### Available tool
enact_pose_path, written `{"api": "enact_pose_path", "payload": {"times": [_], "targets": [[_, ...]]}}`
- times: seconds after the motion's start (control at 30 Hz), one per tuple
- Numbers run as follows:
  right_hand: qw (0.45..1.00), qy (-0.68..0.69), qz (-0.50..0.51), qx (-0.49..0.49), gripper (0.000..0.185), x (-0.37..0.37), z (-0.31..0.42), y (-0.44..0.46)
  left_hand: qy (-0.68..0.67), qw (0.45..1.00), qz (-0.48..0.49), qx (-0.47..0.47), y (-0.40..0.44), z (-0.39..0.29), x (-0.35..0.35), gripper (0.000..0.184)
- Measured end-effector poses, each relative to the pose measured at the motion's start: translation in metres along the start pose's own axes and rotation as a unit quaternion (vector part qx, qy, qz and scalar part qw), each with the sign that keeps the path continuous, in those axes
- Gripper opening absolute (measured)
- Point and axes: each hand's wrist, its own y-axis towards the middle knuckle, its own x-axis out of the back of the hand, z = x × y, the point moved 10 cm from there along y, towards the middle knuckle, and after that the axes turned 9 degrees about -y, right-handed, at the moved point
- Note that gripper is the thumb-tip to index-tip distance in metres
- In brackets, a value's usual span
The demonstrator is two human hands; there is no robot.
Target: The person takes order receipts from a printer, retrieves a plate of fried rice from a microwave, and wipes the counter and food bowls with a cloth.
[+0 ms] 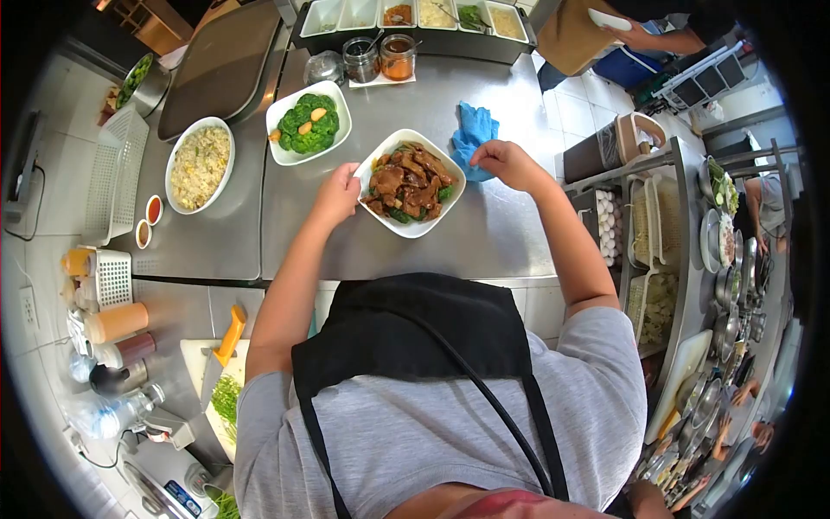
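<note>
My left hand (335, 195) pinches the left corner of a square white bowl (415, 230), its thumb at the rim. Glossy brown sliced meat (411, 180) with some green vegetable fills the bowl, which rests on the steel counter. To the bowl's right, my right hand (512, 164) has its fingers closed at the edge of a crumpled blue cloth (474, 130). Behind the bowl is another square white bowl (344, 97) of broccoli (313, 125) topped with garlic cloves. An oval white dish (226, 186) of fried rice (200, 167) stands further left.
A container rack (415, 41) and sauce jars (398, 57) stand at the back. A brown tray (216, 65) and two sauce cups (154, 210) lie left. An orange-handled knife (230, 336) rests on a cutting board at lower left. Shelving and other people are at right.
</note>
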Motion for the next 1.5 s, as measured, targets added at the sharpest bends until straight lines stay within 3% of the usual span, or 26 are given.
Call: {"api": "enact_pose_path", "payload": {"times": [0.13,0.23,0.33,0.47,0.57,0.7,0.8,0.9,1.0,1.13,1.23,1.27,1.37,1.47,1.5], "targets": [[0.986,-0.125,-0.084,0.077,0.013,-0.010,0.022,0.000,-0.072,0.997,0.041,0.004,-0.001,0.004,-0.011,0.030],[0.972,-0.191,-0.084,0.109,0.013,-0.012,0.032,-0.005,-0.072,0.995,0.031,0.054,-0.013,0.001,-0.013,0.030],[0.994,-0.100,-0.022,0.033,0.013,-0.005,0.013,-0.002,-0.075,0.996,0.037,0.042,-0.012,0.006,-0.016,0.034],[0.976,-0.155,-0.111,0.103,0.015,0.004,0.035,0.019,-0.088,0.995,0.024,0.039,-0.012,0.008,-0.014,0.037],[0.942,-0.279,-0.093,0.164,0.017,-0.018,0.049,0.029,-0.096,0.994,0.021,0.041,-0.012,0.009,-0.016,0.038],[0.915,-0.385,-0.005,0.123,0.020,-0.029,0.042,0.029,-0.106,0.993,0.010,0.048,-0.014,0.007,-0.014,0.038],[0.932,-0.345,0.038,0.104,0.018,-0.022,0.034,0.018,-0.108,0.993,0.002,0.055,-0.016,0.009,-0.013,0.038],[0.977,-0.192,-0.037,0.087,0.015,-0.009,0.028,0.003,-0.117,0.992,-0.002,0.057,-0.018,0.008,-0.014,0.037],[0.955,-0.241,-0.153,0.075,0.015,-0.015,0.025,-0.006,-0.117,0.991,-0.003,0.064,-0.018,0.008,-0.015,0.036],[0.951,-0.232,-0.188,0.078,0.015,-0.023,0.029,-0.020,-0.117,0.989,-0.011,0.094,-0.026,0.008,-0.016,0.036],[0.997,-0.038,-0.073,0.000,0.013,-0.033,0.004,-0.023,-0.160,0.977,-0.009,0.141,-0.035,0.024,-0.020,0.036],[0.992,0.090,-0.072,-0.044,0.015,-0.023,-0.006,-0.032,-0.174,0.972,0.009,0.157,-0.041,0.028,-0.026,0.035],[0.904,0.394,-0.135,-0.098,0.010,0.016,-0.044,-0.053,-0.197,0.959,0.063,0.195,-0.067,0.035,-0.049,0.033],[0.923,0.331,-0.150,-0.125,0.009,0.036,-0.058,-0.058,-0.166,0.950,0.144,0.222,-0.083,0.040,-0.064,0.034],[0.935,0.286,-0.162,-0.132,0.012,0.035,-0.060,-0.056,-0.166,0.955,0.120,0.213,-0.078,0.042,-0.053,0.035]]}}
